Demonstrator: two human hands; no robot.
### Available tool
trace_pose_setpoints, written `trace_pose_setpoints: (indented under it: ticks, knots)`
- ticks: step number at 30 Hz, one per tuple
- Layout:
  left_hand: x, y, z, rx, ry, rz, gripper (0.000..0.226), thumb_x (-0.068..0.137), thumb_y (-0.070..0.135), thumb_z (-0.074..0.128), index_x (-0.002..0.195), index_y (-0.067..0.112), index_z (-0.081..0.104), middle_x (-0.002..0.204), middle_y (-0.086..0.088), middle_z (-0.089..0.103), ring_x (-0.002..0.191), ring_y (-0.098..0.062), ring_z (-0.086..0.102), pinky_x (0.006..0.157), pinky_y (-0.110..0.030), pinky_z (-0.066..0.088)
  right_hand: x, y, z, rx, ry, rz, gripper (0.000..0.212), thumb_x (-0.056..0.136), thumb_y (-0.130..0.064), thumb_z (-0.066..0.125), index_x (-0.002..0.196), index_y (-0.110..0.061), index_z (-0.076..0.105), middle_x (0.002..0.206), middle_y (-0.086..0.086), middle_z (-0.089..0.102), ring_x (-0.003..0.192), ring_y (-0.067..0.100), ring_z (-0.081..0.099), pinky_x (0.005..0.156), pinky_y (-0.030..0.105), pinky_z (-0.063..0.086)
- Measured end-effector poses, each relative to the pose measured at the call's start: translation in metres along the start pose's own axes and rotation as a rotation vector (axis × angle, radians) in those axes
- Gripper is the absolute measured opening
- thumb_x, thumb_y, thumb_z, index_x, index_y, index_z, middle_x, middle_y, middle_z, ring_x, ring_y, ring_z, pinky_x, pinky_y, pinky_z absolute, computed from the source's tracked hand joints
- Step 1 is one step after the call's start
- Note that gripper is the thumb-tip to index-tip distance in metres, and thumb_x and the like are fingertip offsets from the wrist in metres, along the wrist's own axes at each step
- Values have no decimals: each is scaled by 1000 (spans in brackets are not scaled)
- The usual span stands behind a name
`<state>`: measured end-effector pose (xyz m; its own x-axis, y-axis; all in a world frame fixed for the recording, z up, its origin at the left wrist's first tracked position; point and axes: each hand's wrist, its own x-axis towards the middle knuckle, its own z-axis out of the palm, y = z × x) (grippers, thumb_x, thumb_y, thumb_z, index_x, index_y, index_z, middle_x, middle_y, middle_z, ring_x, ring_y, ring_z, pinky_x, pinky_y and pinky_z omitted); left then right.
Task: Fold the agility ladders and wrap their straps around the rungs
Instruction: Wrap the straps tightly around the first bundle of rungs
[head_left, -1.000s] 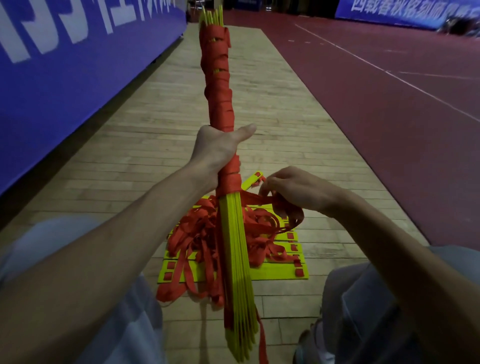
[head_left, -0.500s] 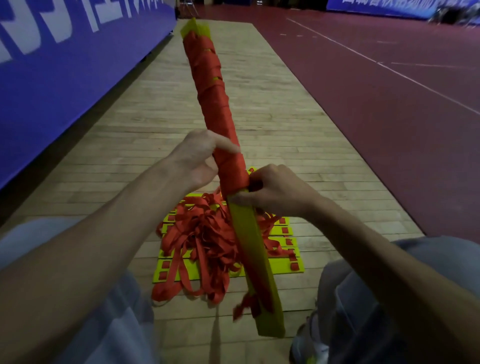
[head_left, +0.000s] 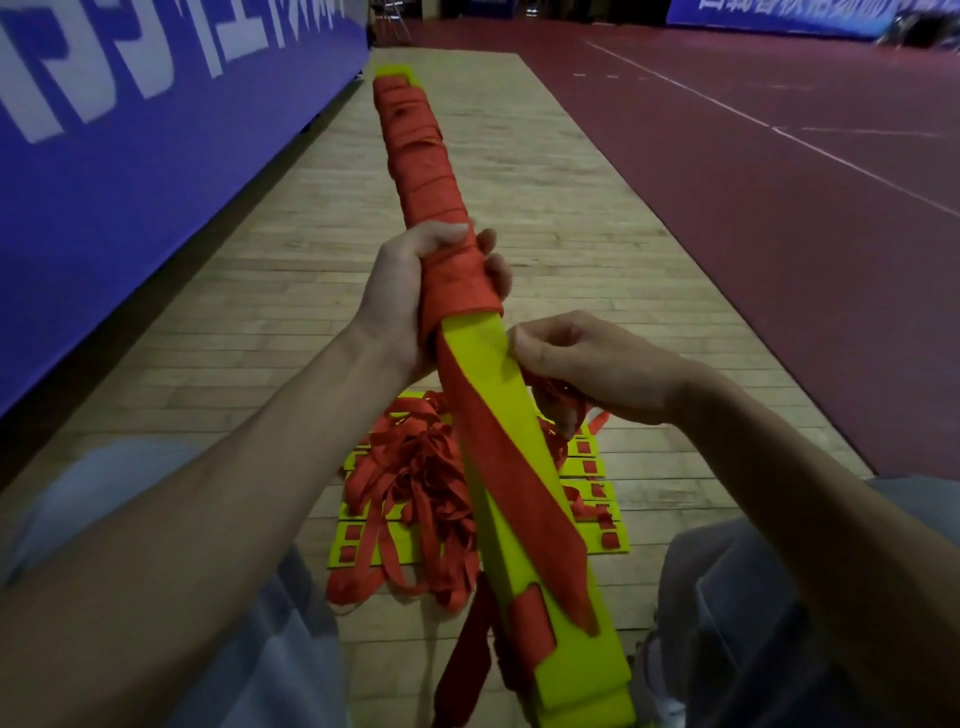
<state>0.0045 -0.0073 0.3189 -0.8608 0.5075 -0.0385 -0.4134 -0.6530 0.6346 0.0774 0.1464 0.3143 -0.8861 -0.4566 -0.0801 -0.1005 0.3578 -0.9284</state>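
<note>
A stacked bundle of yellow ladder rungs (head_left: 511, 431) points away from me, its far half bound in red strap (head_left: 421, 156). My left hand (head_left: 410, 296) grips the bundle at the edge of the wrapped part. A loose length of red strap (head_left: 514, 488) runs diagonally down the bare yellow face. To the right of the bundle my right hand (head_left: 587, 364) pinches the strap, thumb near the rung's edge. Under the bundle a second yellow ladder (head_left: 597, 499) lies folded on the floor with a tangled heap of red straps (head_left: 415, 488) on it.
I sit on a pale wooden floor strip (head_left: 545, 182), my knees in light trousers (head_left: 779, 597) either side of the floor ladder. A blue banner wall (head_left: 130, 145) runs along the left. Dark red court surface (head_left: 779, 182) lies to the right.
The bundle has turned so its flat yellow face shows. My right hand has pulled away to the right with the strap, which now crosses the face diagonally. My left hand has closed around the bundle.
</note>
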Motion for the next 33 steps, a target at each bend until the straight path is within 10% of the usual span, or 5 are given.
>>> trace_pose_setpoints:
  ticks: [11,16,22,25,33]
  knots:
    - [2,2,-5,472,144,-47,30,95,42,52,88,12,53,67,-4,54,52,-18,52,49,-26,48,10,30,-28,-511,-16,183,17,92,1,56,101,-8,68,94,4,72,92,20,66,92,40,52]
    - [5,-2,-6,524,201,-18,40,95,51,46,100,12,53,69,-6,56,51,-20,53,49,-28,48,12,38,-27,-790,143,263,25,88,5,53,88,-15,70,83,0,67,79,16,62,64,21,47]
    - [12,-5,-14,632,300,84,31,101,36,39,96,8,52,81,-10,56,59,-22,58,60,-37,54,9,10,-10,-260,291,145,36,76,19,36,62,-5,59,59,12,54,58,20,51,60,34,42]
    - [14,-10,-16,694,261,100,21,102,30,49,104,9,53,87,-7,55,72,-24,61,78,-44,54,10,5,4,-176,230,154,27,86,9,36,73,4,58,52,5,45,47,12,39,52,29,31]
    - [16,-9,-16,656,425,159,27,73,24,85,90,18,64,66,3,61,55,-16,60,51,-29,52,10,14,14,-575,234,59,50,84,-59,65,72,-11,61,60,-3,53,51,7,46,53,29,36]
